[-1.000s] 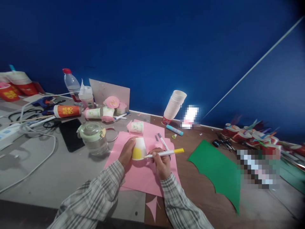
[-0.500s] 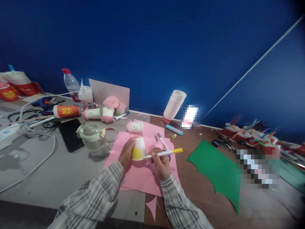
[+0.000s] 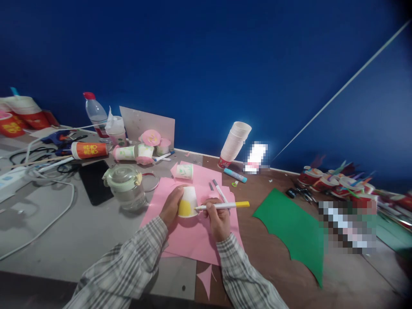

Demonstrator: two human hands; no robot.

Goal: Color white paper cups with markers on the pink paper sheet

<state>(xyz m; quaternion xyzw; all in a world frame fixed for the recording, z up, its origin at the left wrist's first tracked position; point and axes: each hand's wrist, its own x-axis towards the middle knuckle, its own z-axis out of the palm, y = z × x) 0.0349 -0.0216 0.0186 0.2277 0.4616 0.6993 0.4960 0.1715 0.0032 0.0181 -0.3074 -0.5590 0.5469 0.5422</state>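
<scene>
A white paper cup (image 3: 191,197) with a patch of yellow colouring is gripped from its left side by my left hand (image 3: 171,207). Its wide rim faces down toward me, above sheets of pink paper (image 3: 189,240). My right hand (image 3: 217,219) is closed around a white marker (image 3: 230,205) with a yellow end. The marker's tip is at the cup's lower right, beside the yellow patch; whether it touches the cup I cannot tell. Just behind the cup, a decorated paper cup (image 3: 184,171) lies on its side on the pink paper.
A lidded glass jar (image 3: 126,189) and a black phone-like slab (image 3: 95,182) stand left of the paper. Farther back are a leaning cup stack (image 3: 234,143) and a blue tube (image 3: 235,175). Green scalloped paper (image 3: 292,231) lies right. Cables (image 3: 69,210) cross the left side.
My right hand has shifted the marker slightly to the right and levelled it a little. The left hand and the cup stay almost in place.
</scene>
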